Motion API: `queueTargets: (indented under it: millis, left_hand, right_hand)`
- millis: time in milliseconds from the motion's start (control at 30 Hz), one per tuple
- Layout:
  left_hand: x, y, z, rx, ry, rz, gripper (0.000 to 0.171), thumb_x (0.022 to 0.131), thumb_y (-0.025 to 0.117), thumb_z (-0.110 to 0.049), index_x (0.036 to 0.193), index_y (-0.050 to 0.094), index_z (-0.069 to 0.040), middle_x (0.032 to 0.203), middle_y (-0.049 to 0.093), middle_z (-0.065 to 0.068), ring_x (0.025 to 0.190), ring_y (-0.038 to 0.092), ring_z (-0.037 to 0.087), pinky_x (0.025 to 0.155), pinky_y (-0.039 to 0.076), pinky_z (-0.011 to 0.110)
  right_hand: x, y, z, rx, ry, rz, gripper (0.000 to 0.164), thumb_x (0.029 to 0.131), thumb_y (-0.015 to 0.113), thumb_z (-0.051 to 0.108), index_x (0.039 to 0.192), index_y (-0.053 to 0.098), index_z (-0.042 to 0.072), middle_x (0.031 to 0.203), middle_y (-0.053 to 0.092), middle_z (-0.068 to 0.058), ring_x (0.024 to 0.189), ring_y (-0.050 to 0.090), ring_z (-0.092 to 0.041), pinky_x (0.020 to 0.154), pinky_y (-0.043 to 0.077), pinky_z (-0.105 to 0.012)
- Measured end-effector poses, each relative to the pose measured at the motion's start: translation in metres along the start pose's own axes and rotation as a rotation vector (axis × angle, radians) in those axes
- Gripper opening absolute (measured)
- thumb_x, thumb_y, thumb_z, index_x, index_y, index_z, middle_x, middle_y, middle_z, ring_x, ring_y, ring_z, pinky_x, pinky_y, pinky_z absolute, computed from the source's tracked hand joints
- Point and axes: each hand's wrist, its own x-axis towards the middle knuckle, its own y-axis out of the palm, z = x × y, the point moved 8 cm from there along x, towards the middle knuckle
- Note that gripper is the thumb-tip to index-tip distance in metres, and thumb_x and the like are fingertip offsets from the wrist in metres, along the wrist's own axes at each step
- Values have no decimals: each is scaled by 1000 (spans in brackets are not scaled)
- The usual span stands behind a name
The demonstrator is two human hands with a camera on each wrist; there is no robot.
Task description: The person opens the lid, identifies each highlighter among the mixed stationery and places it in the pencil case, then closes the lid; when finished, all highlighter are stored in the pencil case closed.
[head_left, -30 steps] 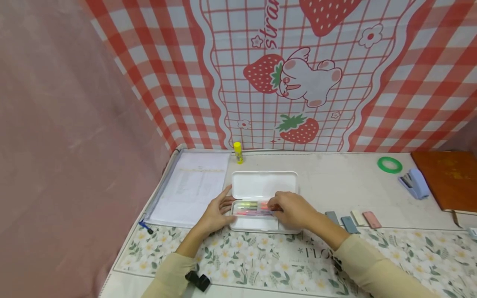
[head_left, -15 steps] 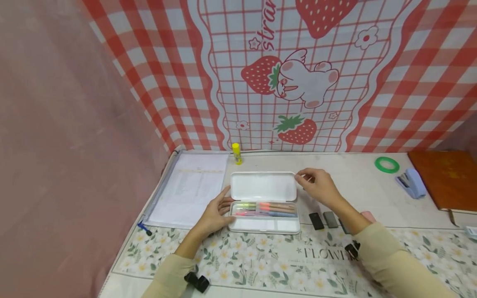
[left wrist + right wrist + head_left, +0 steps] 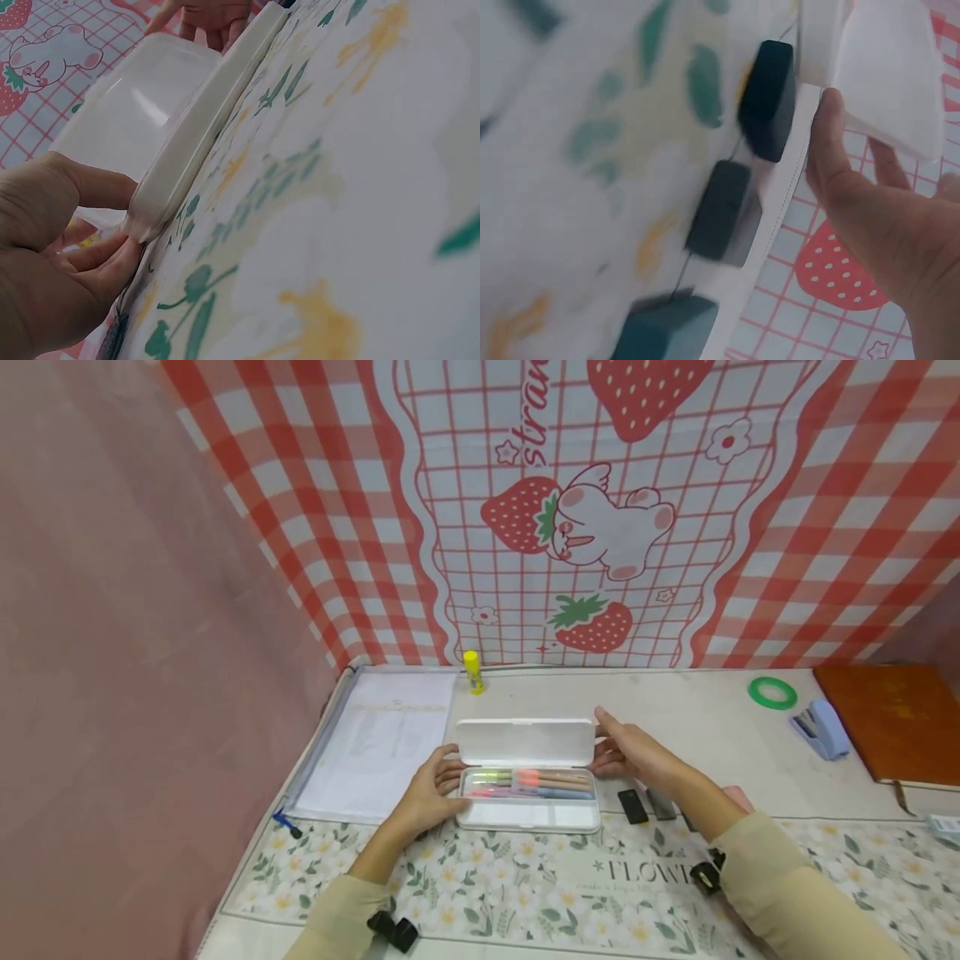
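Observation:
A white pencil case (image 3: 525, 827) stands with its lid (image 3: 525, 743) raised at the back. Inside its rear compartment lie several pens (image 3: 555, 783) with pink, yellow-green, tan and blue parts; the front compartment looks white and bare. My left hand (image 3: 427, 797) holds the case's left end, thumb at the front corner and fingers behind; the left wrist view shows this grip on the case wall (image 3: 191, 142). At the lid's right edge is my right hand (image 3: 637, 756), fingers fairly straight, touching the lid. In the right wrist view, one fingertip (image 3: 830, 101) meets the case near the hinge.
Erasers, one black (image 3: 633, 807), lie right of the case, partly behind my right arm. Papers (image 3: 382, 735) lie left, a yellow glue stick (image 3: 473, 672) stands behind. Green tape (image 3: 772, 681), a purple stapler (image 3: 821, 731) and a brown notebook (image 3: 892, 718) are far right.
My right hand has left the pens, gone up to the lid's right corner, and now lies along its edge. The lid has tilted slightly forward. The left hand keeps its hold.

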Motion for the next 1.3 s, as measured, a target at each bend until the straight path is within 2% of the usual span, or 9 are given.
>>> queueTargets:
  millis: [67,133,267,367,433,567,667,800,1300]
  left_hand:
    - [-1,-1,-1,6,0,32,85,72,75,8,143,31,-11,132,48,18,125,46,33,108,42,36]
    - [-2,-1,-4,9,10,81,80,76,77,-4,142,33,-14,136,46,14,129,42,31,110,39,40]
    - [-8,-2,-18,-13,118,186,62,85,70,-19,139,42,-9,146,37,14,140,25,32,117,22,52]
    - [-12,-4,-29,-27,174,211,44,91,63,-17,130,53,0,147,36,17,141,22,33,117,16,55]
    - [-12,-5,-28,24,151,187,38,89,66,-22,123,60,-5,143,42,12,139,27,29,118,17,53]
    - [-12,-4,-19,201,82,157,51,77,77,-33,123,61,-18,141,44,-3,138,30,21,118,22,46]
    - [-13,0,-21,327,112,172,68,73,80,-34,133,53,-14,145,41,-1,139,29,22,117,25,45]
    - [-13,1,-21,435,136,163,79,71,82,-34,138,48,-10,147,40,3,138,31,26,117,26,46]
    - [-20,6,-25,589,130,158,86,70,82,-29,142,41,-8,148,37,5,138,31,30,115,28,50]
  right_hand:
    - [-4,3,1,-36,-42,34,76,95,39,56,123,42,-15,111,52,-24,97,62,-25,90,56,-36]
    - [-10,5,3,-113,-104,77,65,97,43,47,122,45,-13,119,51,-24,106,59,-29,95,53,-40]
    - [-23,8,7,-294,-241,151,46,96,53,34,126,54,-1,130,53,-21,119,53,-36,97,50,-46]
    - [-32,14,11,-428,-344,165,43,92,60,31,126,59,5,129,56,-18,117,54,-35,96,50,-47]
    - [-36,19,13,-508,-388,132,47,88,65,36,124,60,6,127,57,-15,114,55,-33,96,51,-46]
    - [-39,30,10,-635,-375,42,73,74,74,49,128,55,4,127,56,-11,113,55,-30,96,50,-46]
    - [-39,36,9,-706,-354,-2,89,65,80,50,132,51,0,128,56,-13,111,56,-28,93,52,-44]
    - [-39,43,10,-786,-354,-34,94,62,83,48,133,49,-3,127,57,-13,108,58,-26,90,54,-41]
    - [-43,51,8,-878,-318,-83,92,63,83,47,136,48,1,132,53,-12,119,52,-31,98,49,-48]
